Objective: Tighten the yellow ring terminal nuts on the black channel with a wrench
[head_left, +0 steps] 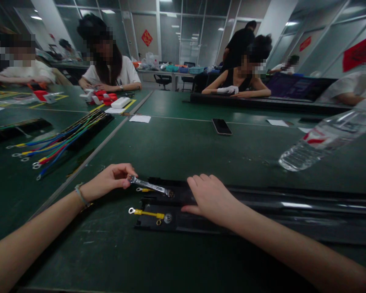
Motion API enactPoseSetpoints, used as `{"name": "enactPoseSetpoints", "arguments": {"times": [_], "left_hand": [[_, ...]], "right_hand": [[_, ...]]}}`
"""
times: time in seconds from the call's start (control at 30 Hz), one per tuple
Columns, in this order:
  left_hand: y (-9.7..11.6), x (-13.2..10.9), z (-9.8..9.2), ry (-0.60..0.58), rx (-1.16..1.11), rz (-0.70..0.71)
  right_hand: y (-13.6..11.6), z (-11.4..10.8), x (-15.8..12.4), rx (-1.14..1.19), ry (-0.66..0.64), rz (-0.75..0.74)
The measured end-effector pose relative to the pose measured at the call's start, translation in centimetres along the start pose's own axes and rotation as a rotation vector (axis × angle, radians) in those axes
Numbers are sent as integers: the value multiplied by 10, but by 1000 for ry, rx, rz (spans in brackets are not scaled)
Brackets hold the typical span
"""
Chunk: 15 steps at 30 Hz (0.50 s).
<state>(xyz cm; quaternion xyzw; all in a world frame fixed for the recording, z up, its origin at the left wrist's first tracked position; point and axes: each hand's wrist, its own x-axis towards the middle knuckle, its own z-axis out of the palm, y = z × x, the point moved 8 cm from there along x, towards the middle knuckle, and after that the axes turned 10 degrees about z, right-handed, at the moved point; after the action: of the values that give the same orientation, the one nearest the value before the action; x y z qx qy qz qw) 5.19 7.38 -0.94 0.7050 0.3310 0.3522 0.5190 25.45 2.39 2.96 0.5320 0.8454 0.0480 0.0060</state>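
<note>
My left hand (117,178) pinches one end of a shiny combination wrench (151,186). The wrench's other end sits around a fastener near the end of a long black panel (262,197). My right hand (212,199) is closed over that panel, to the right of the wrench, fingertips over its far edge and thumb on the near side. A second black panel (198,224) lies alongside, nearer to me. Fixed to it by a round bolt head (168,218) is a short yellow wire (149,213) with a ring terminal. Another yellow ring-terminal lead (144,190) shows below the wrench.
Coloured cables (70,138) with ring terminals lie at the left on black strips. A phone (221,126) rests mid-table, and a tilted water bottle (320,140) is at the right. Several people sit across the green table (177,150), among them a person (110,69) beside red items.
</note>
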Motion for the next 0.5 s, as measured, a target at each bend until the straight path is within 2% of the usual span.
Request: {"name": "enactPoseSetpoints", "arguments": {"times": [0.5], "left_hand": [[2,0,1,-5,-38,23]], "right_hand": [[1,0,4,-9,-11,-5]]}}
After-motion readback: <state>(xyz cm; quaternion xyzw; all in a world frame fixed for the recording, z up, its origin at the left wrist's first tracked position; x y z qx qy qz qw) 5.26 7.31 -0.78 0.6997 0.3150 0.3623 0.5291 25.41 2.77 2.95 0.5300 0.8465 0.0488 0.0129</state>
